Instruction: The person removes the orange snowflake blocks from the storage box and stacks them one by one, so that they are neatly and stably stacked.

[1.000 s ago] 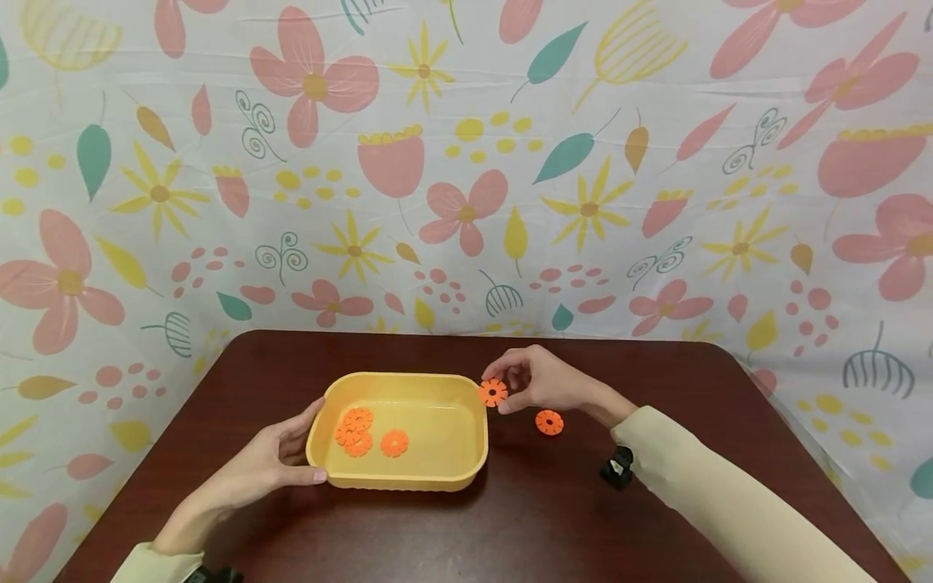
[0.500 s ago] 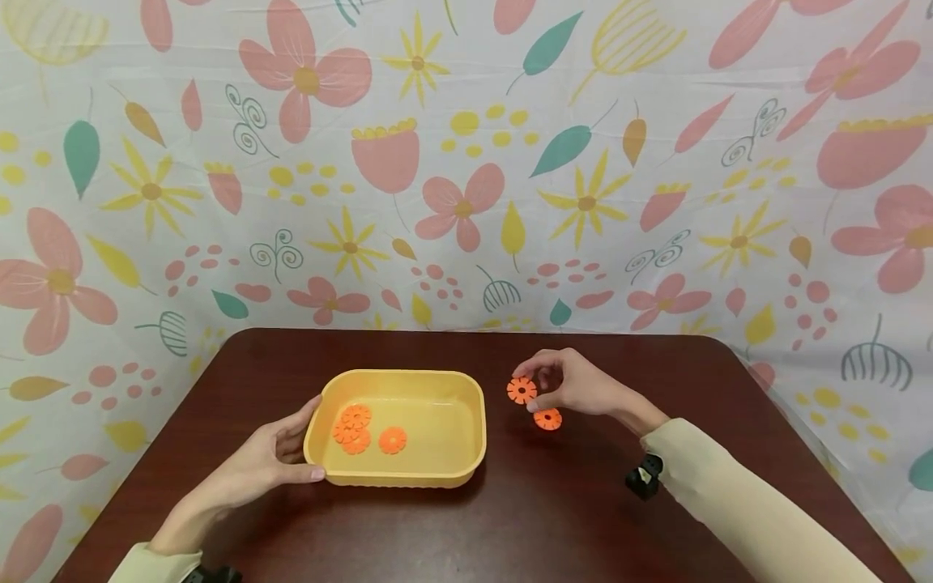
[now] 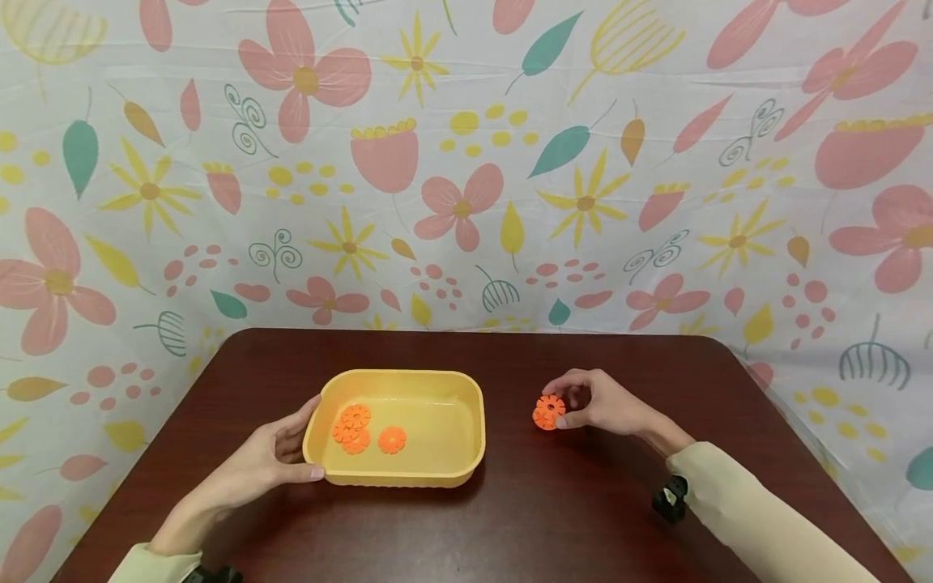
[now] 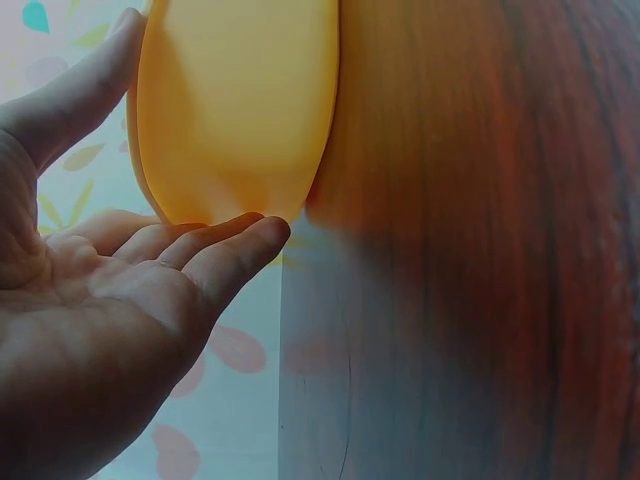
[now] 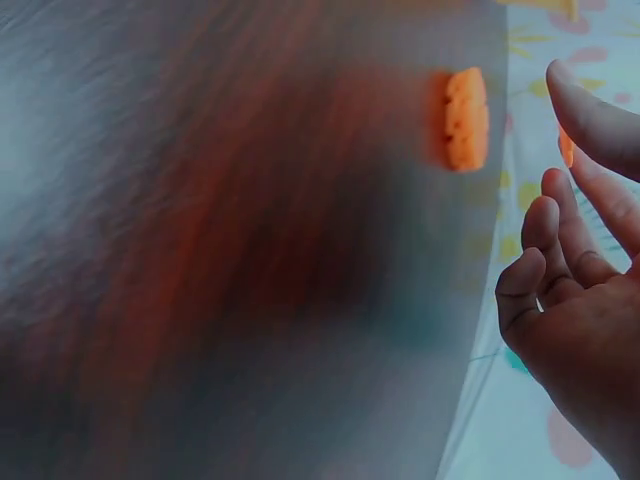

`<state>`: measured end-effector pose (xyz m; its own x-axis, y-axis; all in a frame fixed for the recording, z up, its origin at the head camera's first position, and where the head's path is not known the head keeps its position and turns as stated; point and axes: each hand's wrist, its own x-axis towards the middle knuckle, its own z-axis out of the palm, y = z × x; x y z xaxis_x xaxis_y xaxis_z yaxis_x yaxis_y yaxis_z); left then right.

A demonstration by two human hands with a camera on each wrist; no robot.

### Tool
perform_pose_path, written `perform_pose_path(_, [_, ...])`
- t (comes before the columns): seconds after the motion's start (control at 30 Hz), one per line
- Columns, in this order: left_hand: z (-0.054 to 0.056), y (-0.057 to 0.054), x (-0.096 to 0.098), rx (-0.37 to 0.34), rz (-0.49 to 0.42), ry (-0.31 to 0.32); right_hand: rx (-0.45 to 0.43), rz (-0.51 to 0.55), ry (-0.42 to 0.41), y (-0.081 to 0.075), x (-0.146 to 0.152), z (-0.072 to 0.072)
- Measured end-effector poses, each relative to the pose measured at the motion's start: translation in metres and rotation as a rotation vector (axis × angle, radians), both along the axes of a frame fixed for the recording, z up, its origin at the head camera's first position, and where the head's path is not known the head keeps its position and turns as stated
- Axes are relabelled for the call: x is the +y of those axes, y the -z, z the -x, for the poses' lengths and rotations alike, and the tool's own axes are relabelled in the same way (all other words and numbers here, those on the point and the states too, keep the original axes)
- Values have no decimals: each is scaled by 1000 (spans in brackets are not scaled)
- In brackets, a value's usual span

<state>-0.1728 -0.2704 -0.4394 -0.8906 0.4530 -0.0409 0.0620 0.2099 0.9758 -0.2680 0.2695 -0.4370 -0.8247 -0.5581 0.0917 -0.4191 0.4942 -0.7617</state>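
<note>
A notched orange plastic-looking disc, pinched in the right hand's fingers, is now shifted away from the yellow rectangular plastic-looking tray (gripped by the left hand) and held near a matching orange disc on the dark wood-look table, so yeah, both are outside.

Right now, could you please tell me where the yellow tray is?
In the head view, the yellow tray sits left of centre on the dark table, with the left hand holding its left end.
</note>
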Motion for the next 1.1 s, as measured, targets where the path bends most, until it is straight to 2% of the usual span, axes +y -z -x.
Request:
perform_pose_path(0.27, [0, -1, 1, -1, 13, -13, 9, 1, 12, 11, 8, -2])
perform_pose_path(0.53, [1, 1, 0, 12, 0, 10, 48, 17, -9, 16, 6, -1])
perform_pose_path(1.1, [2, 0, 1, 9, 17, -3, -2, -3, 1, 19, -1, -2])
